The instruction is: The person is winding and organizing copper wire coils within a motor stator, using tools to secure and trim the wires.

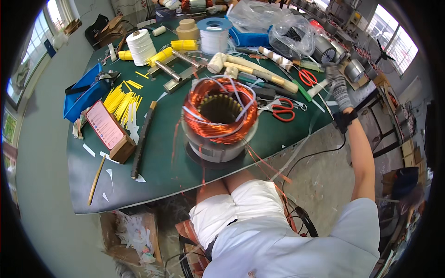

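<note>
A motor stator [218,150] stands upright near the table's front edge. Orange-red copper windings [194,116], bound with pale lacing, ring its open bore, and loose copper leads hang down its front. Stretched out to the far right, my right hand [340,88] wears a grey striped glove. Its fingers are smeared by motion beside a green-handled tool [303,91] and red-handled scissors [308,77], so any hold is unclear. At the bottom left, a bit of grey striped glove [124,268], apparently my left hand, shows below the table with its fingers hidden. Another pair of red-handled scissors [282,110] lies right of the stator.
Mallets [259,69], white twine [140,47], a blue-flanged spool [214,34] and yellow tubes [123,102] cover the table. A phone [109,125] leans on a wooden block. Left lie a blue bin [83,92] and dark stick [143,139]. Another person's gloved hand [170,4] touches a stator behind.
</note>
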### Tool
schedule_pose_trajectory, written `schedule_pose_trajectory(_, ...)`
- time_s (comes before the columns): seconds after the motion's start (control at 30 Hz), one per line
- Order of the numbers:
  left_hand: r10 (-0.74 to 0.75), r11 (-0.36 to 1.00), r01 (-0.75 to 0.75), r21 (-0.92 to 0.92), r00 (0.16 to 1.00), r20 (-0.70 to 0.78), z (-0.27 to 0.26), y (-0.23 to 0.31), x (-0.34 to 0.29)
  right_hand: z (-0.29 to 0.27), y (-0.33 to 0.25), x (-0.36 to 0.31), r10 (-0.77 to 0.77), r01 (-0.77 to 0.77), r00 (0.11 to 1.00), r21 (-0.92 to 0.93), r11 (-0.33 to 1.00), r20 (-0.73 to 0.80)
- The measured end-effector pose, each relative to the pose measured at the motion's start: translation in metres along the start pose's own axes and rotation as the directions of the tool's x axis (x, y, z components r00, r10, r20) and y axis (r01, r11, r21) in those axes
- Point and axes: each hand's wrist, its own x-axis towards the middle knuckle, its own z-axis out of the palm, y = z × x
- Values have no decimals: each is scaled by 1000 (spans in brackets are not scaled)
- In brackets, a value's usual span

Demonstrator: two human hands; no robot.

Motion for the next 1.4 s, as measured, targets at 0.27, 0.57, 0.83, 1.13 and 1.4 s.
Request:
schedule_pose_trajectory(0.27,-10,251,-849,464,477,879,490,-132,-69,-111,-230,-8,-124,127,968,3,992,217)
schedule_pose_trajectory(0.57,-13,590,-673,447,546,838,595,-190,-79,-90,-214,-16,-76,65,963,49,997,259)
schedule_pose_trajectory(0.83,256,497,-824,271,438,862,635,-216,-57,-71,-208,-17,-117,-12,911,308,951,395)
schedule_pose_trajectory(1.13,-428,531,-529,662,508,748,667,-181,-53,-45,-155,5,24,-131,912,235,963,410)
schedule_pose_trajectory(1.4,-491,829,-38,558,429,758,722,-200,-21,3,-140,-9,-243,129,944,428,895,222)
